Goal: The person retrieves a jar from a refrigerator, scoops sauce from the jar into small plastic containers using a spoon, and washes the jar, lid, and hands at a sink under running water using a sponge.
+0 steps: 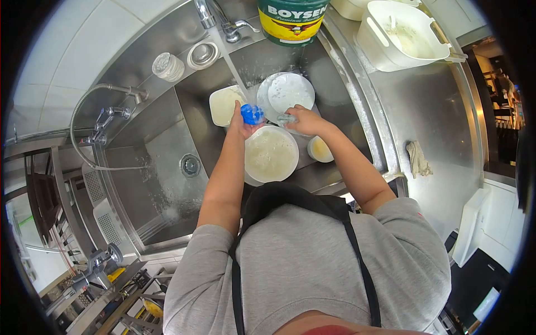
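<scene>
My left hand is closed around a small, round blue object with suds on it. I cannot make out its exact kind. My right hand pinches a greyish, soft-looking scrubber just to the right of the blue object, apart from it. Water runs from the faucet down close to the blue object. Below my hands stands a round white tub of cloudy, soapy water. White plates with suds lie behind my right hand. A square white container sits behind my left hand.
A small tub with yellowish contents is under my right forearm. On the back ledge stand a green paint bucket and stacked white lids. A second basin lies left, a white bin and rag right.
</scene>
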`<state>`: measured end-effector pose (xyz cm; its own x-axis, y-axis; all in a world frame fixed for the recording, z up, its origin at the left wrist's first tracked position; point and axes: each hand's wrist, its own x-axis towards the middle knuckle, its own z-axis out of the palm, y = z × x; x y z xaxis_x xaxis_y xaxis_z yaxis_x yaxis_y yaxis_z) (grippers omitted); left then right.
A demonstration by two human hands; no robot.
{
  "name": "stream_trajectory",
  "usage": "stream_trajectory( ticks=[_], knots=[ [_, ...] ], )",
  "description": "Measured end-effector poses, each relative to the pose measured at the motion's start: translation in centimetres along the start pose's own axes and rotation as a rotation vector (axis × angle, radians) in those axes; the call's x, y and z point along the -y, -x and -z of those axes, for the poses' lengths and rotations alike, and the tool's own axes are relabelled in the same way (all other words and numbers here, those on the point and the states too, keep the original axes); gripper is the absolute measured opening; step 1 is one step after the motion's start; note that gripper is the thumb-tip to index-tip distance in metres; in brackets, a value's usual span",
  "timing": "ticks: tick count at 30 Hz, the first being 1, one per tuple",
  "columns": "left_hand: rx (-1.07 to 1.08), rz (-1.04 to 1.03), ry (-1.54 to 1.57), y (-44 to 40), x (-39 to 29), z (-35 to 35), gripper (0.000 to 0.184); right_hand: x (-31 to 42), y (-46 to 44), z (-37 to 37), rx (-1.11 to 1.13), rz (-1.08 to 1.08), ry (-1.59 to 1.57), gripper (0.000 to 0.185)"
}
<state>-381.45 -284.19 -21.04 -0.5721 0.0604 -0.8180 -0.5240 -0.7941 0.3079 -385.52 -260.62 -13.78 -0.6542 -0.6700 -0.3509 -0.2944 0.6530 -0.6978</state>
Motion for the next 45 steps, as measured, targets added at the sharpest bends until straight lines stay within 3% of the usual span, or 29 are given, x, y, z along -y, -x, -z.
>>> stream_trajectory(
  ticks=[3,7,8,9,11,13,17,21,23,26,35,45],
  knots=[
    [-0.026,-0.093,-0.07,-0.1,1.2,-0.1,0.048,0.4,-0.5,0.5,-0.028,0.021,-0.025,0.046],
    [-0.293,-0.326,-0.69,-0.3,1.7,-0.4,0.03,0.9,-5.9,2.3,-0.136,0.08,0.093,0.056],
    [-0.372,-0.416,-0.913,-0.4,1.7,-0.4,0.026,2.2,-7.1,3.2,-0.241,0.098,-0.172,0.055],
    [-0.379,-0.419,-0.909,-0.7,1.4,-0.4,0.026,4.0,-8.2,4.4,-0.342,0.115,-0.439,0.054],
    [-0.43,-0.725,-1.295,-1.2,0.9,-0.4,0.025,6.8,-11.6,5.7,-0.479,-0.034,-0.999,0.05],
    [-0.45,-0.759,-1.357,0.0,0.7,-1.9,0.026,8.5,-13.9,8.0,-0.341,-0.04,-1.324,0.046],
    [-0.473,-0.765,-1.457,-0.3,0.1,-2.9,0.028,10.1,-17.8,9.4,-0.446,-0.008,-1.467,0.042],
    [-0.452,-0.796,-1.332,0.0,-0.4,-3.6,0.027,10.4,-17.8,9.6,-0.505,-0.025,-1.464,0.038],
    [-0.336,-0.511,-0.846,0.3,-0.8,-4.1,0.026,10.7,-17.6,10.0,-0.458,-0.038,-1.539,0.031],
    [-0.278,-0.415,-0.617,1.0,-0.8,-4.8,0.029,11.6,-17.6,10.5,-0.469,-0.005,-1.569,0.033],
    [-0.164,-0.308,-0.527,0.3,-1.4,-3.8,0.037,12.7,-17.7,11.1,-0.532,-0.002,-1.555,0.036],
    [-0.196,-0.275,-0.404,-0.2,-1.6,-3.7,0.034,14.3,-17.2,12.2,-0.465,-0.085,-1.511,0.035]
  ],
)
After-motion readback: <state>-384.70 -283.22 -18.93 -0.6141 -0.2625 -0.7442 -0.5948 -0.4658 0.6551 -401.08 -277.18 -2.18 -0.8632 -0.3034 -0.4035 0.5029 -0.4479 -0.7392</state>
